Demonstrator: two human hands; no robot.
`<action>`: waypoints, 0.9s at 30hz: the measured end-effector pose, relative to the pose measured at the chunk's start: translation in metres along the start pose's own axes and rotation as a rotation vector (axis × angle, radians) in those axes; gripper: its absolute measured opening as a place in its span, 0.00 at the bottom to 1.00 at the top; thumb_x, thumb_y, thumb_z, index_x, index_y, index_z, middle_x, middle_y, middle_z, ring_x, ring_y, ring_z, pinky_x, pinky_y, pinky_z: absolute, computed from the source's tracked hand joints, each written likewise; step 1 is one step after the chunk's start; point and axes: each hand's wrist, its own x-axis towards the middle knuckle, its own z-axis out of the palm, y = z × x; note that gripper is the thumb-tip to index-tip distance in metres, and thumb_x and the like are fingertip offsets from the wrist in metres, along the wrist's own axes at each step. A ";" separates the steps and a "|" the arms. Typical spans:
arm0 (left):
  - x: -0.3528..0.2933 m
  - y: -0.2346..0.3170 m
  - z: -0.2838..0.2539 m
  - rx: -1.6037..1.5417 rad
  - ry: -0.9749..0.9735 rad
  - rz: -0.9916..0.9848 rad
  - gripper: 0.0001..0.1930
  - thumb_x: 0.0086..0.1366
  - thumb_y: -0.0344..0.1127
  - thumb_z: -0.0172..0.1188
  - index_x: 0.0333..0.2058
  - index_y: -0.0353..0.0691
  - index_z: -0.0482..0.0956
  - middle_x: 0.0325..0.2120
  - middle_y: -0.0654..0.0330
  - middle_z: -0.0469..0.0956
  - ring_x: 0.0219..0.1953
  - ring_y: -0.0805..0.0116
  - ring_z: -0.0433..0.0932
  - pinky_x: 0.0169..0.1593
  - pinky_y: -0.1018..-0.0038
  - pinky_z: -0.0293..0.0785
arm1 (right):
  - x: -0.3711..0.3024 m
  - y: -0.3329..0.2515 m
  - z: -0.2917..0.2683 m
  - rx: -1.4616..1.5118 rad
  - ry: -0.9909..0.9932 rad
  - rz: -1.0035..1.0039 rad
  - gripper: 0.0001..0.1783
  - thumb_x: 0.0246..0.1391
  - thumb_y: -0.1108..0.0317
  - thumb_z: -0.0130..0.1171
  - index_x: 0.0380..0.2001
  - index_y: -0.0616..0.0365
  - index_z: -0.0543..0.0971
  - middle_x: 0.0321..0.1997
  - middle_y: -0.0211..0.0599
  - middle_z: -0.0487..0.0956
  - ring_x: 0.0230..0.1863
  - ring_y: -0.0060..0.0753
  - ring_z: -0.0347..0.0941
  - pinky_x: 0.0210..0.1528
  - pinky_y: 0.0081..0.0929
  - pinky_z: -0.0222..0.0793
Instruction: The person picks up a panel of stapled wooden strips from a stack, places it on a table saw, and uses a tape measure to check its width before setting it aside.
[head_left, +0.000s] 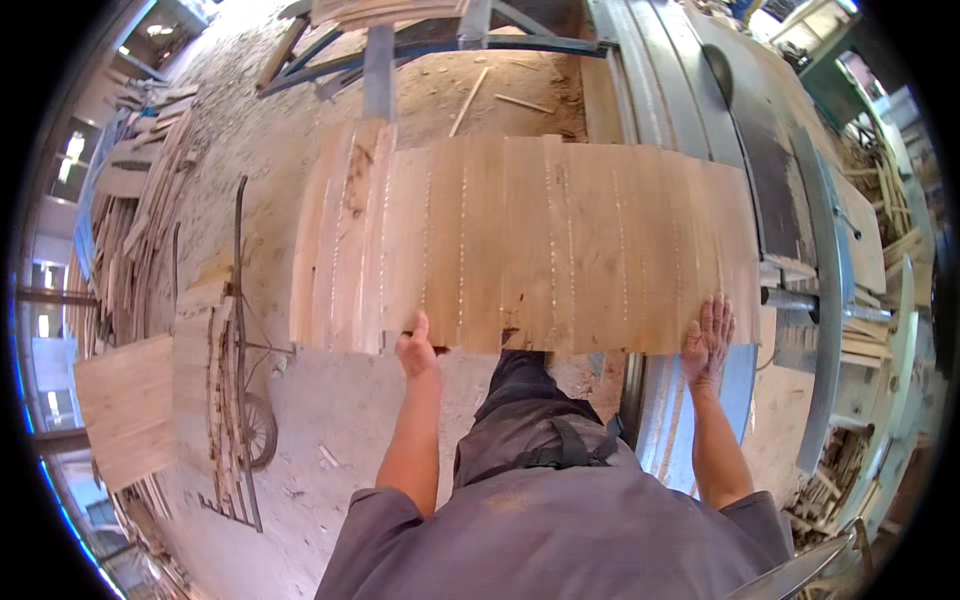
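Observation:
A wide wooden panel [510, 240], made of side-by-side strips with dotted lines along them, spans the space in front of me. My left hand [418, 347] grips its near edge toward the left, thumb on top and the other fingers hidden underneath. At the near right corner, my right hand [708, 338] lies flat on the panel, fingers stretched out. The panel's right part rests over or just above a metal machine table [655, 90] with long rails; I cannot tell whether it touches. Its left part overhangs the floor.
A dark round disc [718, 75] shows on the machine beyond the panel. On the left stands a wheeled cart [240, 400] with thin wood pieces, beside a leaning board [128, 410]. Scrap wood [155, 190] is piled farther left. A metal frame [430, 47] holding boards stands ahead.

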 end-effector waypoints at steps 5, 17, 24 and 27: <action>-0.018 -0.029 -0.049 -0.168 -0.021 -0.105 0.20 0.70 0.46 0.60 0.52 0.38 0.77 0.43 0.58 0.83 0.39 0.62 0.83 0.35 0.64 0.80 | -0.052 -0.015 -0.018 0.087 0.020 0.042 0.34 0.63 0.58 0.48 0.71 0.56 0.65 0.78 0.45 0.59 0.79 0.53 0.48 0.79 0.51 0.38; -0.065 -0.003 -0.052 -0.325 -0.169 -0.282 0.23 0.73 0.38 0.52 0.64 0.37 0.68 0.57 0.54 0.76 0.58 0.53 0.75 0.62 0.54 0.71 | -0.088 -0.022 -0.038 0.213 0.065 0.150 0.30 0.59 0.58 0.49 0.63 0.58 0.74 0.73 0.49 0.66 0.77 0.55 0.55 0.77 0.55 0.43; 0.019 0.029 0.036 -0.356 -0.243 -0.209 0.21 0.73 0.38 0.55 0.62 0.41 0.71 0.56 0.57 0.78 0.56 0.53 0.77 0.58 0.52 0.76 | 0.030 -0.017 -0.008 0.225 0.127 0.151 0.33 0.52 0.61 0.56 0.63 0.57 0.75 0.72 0.47 0.67 0.76 0.50 0.56 0.77 0.52 0.45; 0.057 0.035 0.073 -0.346 -0.203 -0.241 0.21 0.72 0.38 0.57 0.61 0.41 0.72 0.55 0.57 0.79 0.55 0.53 0.78 0.57 0.52 0.77 | 0.078 -0.013 -0.001 0.229 0.138 0.134 0.33 0.50 0.61 0.59 0.61 0.57 0.75 0.71 0.46 0.67 0.75 0.49 0.57 0.76 0.51 0.47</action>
